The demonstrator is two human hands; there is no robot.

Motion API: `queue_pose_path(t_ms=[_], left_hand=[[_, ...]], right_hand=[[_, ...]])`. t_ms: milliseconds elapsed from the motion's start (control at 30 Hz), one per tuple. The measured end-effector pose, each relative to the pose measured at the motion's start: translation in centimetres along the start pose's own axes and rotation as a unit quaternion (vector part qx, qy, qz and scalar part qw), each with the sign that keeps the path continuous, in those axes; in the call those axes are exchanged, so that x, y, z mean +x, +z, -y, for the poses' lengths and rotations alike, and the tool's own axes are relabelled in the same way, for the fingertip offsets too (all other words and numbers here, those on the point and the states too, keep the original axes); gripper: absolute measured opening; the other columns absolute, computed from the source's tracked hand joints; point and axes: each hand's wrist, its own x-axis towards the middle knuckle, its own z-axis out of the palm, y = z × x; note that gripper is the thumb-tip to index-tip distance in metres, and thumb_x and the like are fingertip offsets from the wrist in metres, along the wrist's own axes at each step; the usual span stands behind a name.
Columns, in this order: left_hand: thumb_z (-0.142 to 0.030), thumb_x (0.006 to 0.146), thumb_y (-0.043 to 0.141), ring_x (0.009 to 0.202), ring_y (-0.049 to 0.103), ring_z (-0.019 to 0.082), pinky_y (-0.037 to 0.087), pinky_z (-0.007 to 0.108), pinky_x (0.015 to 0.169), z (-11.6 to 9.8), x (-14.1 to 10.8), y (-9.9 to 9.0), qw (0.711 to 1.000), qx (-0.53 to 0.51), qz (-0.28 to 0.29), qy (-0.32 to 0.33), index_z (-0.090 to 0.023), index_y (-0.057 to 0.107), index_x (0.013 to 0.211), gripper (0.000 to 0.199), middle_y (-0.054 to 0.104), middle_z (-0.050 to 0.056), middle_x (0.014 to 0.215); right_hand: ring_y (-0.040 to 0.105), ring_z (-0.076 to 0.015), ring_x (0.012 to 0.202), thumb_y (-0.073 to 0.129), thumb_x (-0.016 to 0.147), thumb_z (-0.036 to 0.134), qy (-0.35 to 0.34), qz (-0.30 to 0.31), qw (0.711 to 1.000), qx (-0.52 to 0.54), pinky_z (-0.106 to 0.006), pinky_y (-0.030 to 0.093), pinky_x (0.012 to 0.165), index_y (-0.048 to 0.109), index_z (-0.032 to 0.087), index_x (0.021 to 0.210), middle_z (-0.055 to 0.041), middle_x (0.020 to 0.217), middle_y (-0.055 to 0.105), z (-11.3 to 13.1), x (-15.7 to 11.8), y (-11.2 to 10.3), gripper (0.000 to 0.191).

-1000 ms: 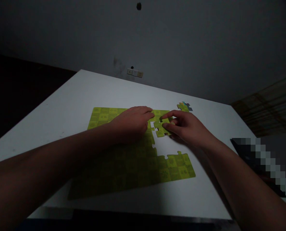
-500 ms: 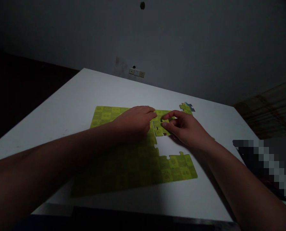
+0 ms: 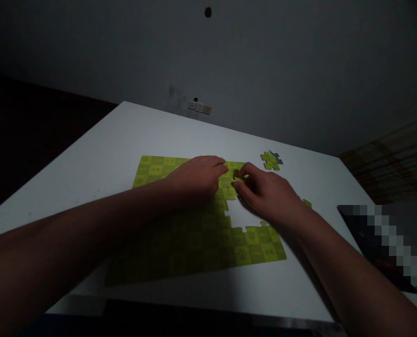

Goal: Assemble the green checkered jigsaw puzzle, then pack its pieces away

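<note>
While left hand (image 3: 198, 181) lies flattened on green puzzle (image 3: 255, 245), right hand (image 3: 268, 191) pinches piece (image 3: 230, 191); loose pieces (image 3: 272, 162) beyond.

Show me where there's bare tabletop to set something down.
Bare tabletop lies left of the green puzzle, beyond the left forearm, and along the far edge, left of the loose pieces. Crowded: the puzzle's far right, around the left hand and right hand.

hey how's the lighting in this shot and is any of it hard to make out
Head view: dim overall, the white table brighter than the wall; head view: shadow dulls the near left part of the puzzle, its print hard to read; head view: blocky pixels cover part of a dark object at right.
</note>
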Motion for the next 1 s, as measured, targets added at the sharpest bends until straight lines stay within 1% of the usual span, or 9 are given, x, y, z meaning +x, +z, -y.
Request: queue_pose_path(t_ms=[200, 333, 467, 567, 667, 767, 833, 900, 1000], left_hand=[[-0.018, 0.114, 0.053, 0.157, 0.073, 0.032, 0.056, 0.051, 0.139, 0.1, -0.1, 0.1, 1.000, 0.001, -0.003, 0.001, -0.018, 0.078, 0.162, 0.054, 0.077, 0.018, 0.173], [-0.018, 0.114, 0.054, 0.159, 0.072, 0.034, 0.055, 0.051, 0.140, 0.1, -0.1, 0.1, 1.000, 0.000, 0.001, -0.001, -0.015, 0.077, 0.164, 0.055, 0.077, 0.019, 0.173], [-0.018, 0.115, 0.053, 0.157, 0.073, 0.033, 0.056, 0.051, 0.139, 0.1, -0.1, 0.0, 1.000, 0.005, -0.001, 0.003, -0.017, 0.078, 0.162, 0.054, 0.078, 0.018, 0.172], [-0.019, 0.115, 0.052, 0.159, 0.072, 0.033, 0.056, 0.053, 0.139, -0.1, -0.2, -0.3, 1.000, 0.008, 0.005, 0.002, -0.018, 0.078, 0.165, 0.057, 0.076, 0.018, 0.175], [-0.018, 0.114, 0.052, 0.162, 0.071, 0.035, 0.056, 0.056, 0.140, -0.2, -0.2, -0.5, 1.000, 0.003, 0.008, 0.001, -0.023, 0.081, 0.164, 0.058, 0.075, 0.016, 0.177], [-0.025, 0.117, 0.056, 0.167, 0.068, 0.038, 0.053, 0.061, 0.142, 0.1, -0.4, -0.3, 1.000, 0.002, 0.018, 0.011, -0.027, 0.083, 0.162, 0.053, 0.073, 0.015, 0.180], [-0.039, 0.121, 0.060, 0.176, 0.059, 0.040, 0.045, 0.064, 0.148, 0.6, -0.5, 0.0, 0.999, 0.011, 0.039, 0.018, -0.028, 0.076, 0.172, 0.055, 0.064, 0.014, 0.190], [-0.053, 0.122, 0.064, 0.186, 0.047, 0.042, 0.036, 0.066, 0.153, 1.0, -0.5, 0.3, 0.997, 0.024, 0.069, 0.025, -0.029, 0.062, 0.185, 0.068, 0.049, 0.014, 0.201], [-0.065, 0.123, 0.062, 0.193, 0.034, 0.044, 0.029, 0.068, 0.156, 1.4, -0.8, 0.6, 0.992, 0.036, 0.114, 0.039, -0.030, 0.049, 0.194, 0.080, 0.032, 0.014, 0.209]], right_hand=[[0.060, -0.0287, 0.072, 0.075, 0.112, 0.056, -0.009, -0.024, 0.997, -0.076, -0.041, 0.027, 0.072, 0.080, 0.031, 0.120, -0.0082, 0.080, 0.073, 0.7, -0.2, -0.2, 0.027], [0.063, -0.0285, 0.079, 0.073, 0.111, 0.062, -0.031, -0.033, 0.995, -0.086, -0.041, 0.031, 0.074, 0.083, 0.028, 0.114, -0.0118, 0.096, 0.078, 1.0, -0.3, -0.3, 0.035], [0.067, -0.0280, 0.084, 0.068, 0.113, 0.064, -0.041, -0.042, 0.987, -0.148, -0.039, 0.034, 0.075, 0.084, 0.026, 0.120, -0.0121, 0.114, 0.084, 1.4, -0.2, 0.0, 0.042], [0.071, -0.0300, 0.088, 0.061, 0.118, 0.059, -0.022, -0.055, 0.989, -0.133, -0.039, 0.034, 0.075, 0.084, 0.025, 0.120, -0.0122, 0.113, 0.087, 1.2, 0.1, -0.1, 0.041], [0.074, -0.0325, 0.089, 0.052, 0.122, 0.051, 0.034, -0.108, 0.989, -0.094, -0.039, 0.037, 0.075, 0.086, 0.026, 0.120, -0.0125, 0.104, 0.088, -0.3, 0.4, -1.5, 0.042], [0.077, -0.0337, 0.091, 0.057, 0.120, 0.048, 0.071, -0.160, 0.981, -0.085, -0.039, 0.043, 0.077, 0.088, 0.026, 0.131, -0.0140, 0.112, 0.091, -3.0, 0.5, -4.2, 0.039], [0.079, -0.0343, 0.092, 0.062, 0.118, 0.046, 0.073, -0.153, 0.981, -0.092, -0.040, 0.049, 0.080, 0.088, 0.027, 0.136, -0.0143, 0.115, 0.092, -5.0, 0.6, -6.0, 0.037], [0.082, -0.0359, 0.098, 0.067, 0.116, 0.044, 0.073, -0.121, 0.984, -0.105, -0.042, 0.056, 0.086, 0.090, 0.027, 0.137, -0.0150, 0.118, 0.093, -6.9, 0.9, -7.0, 0.035], [0.085, -0.0402, 0.116, 0.070, 0.114, 0.040, 0.082, -0.074, 0.987, -0.120, -0.047, 0.062, 0.099, 0.090, 0.026, 0.141, -0.0184, 0.136, 0.092, -9.3, 2.2, -6.7, 0.037]])
